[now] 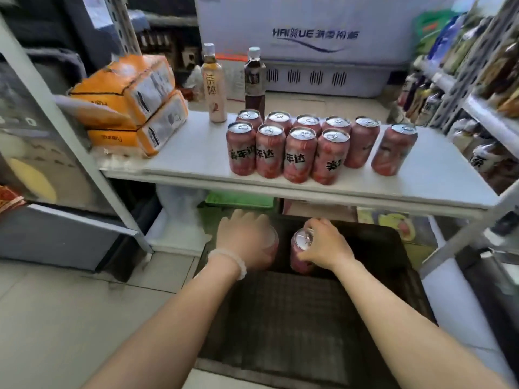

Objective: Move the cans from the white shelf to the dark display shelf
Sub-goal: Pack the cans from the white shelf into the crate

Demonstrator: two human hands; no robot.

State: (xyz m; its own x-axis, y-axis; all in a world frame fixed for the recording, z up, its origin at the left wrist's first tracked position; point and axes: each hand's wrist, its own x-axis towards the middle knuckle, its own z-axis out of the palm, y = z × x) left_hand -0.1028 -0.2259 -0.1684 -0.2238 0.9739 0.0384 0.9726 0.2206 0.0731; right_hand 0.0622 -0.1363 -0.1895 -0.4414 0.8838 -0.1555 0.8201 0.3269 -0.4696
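Several pink cans with silver tops stand in two rows on the white shelf; one more can stands apart at the right. Below it lies the dark display shelf. My left hand grips a pink can from above, low over the dark shelf's left part. My right hand holds a second pink can by its top rim, just right of the first. Both cans are upright; whether they touch the dark surface I cannot tell.
Two orange packages are stacked on the white shelf's left end, with two drink bottles behind the cans. A stocked rack stands at the right, a white freezer behind, and a grey cabinet at the left.
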